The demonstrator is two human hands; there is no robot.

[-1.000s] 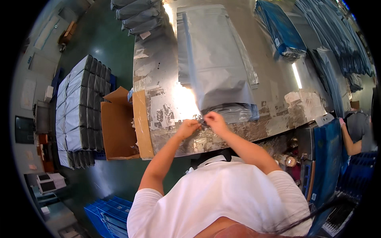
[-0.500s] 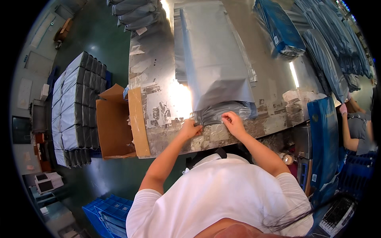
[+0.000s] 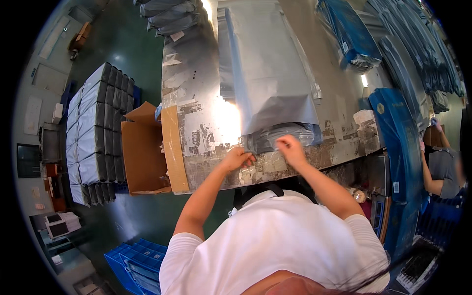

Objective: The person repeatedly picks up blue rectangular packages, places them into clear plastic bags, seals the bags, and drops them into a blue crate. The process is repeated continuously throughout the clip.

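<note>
A long grey plastic-wrapped package (image 3: 275, 64) lies lengthwise on the metal table before me. Its near end shows a darker, crumpled grey fold (image 3: 265, 140) with shiny film over it. Beside the left corner of that fold is my left hand (image 3: 238, 158), fingers curled inward. My right hand (image 3: 292, 148) is bent at the fold's right half, its thumb and fingertips pinched together. What either hand holds, if anything, is too small or hidden to make out.
The worn metal table (image 3: 196, 98) bears a blue package (image 3: 351, 34) and grey bags (image 3: 418, 49) at right. Another blue package (image 3: 398, 147) leans over its right edge. An open cardboard box (image 3: 145, 152) and stacked grey parcels (image 3: 98, 132) stand left. A co-worker (image 3: 440, 167) is far right.
My left fingers have shifted slightly away from the fold's left corner; my right hand stays nearby, lifted a little. The leaning blue package at right has moved farther up and left.
</note>
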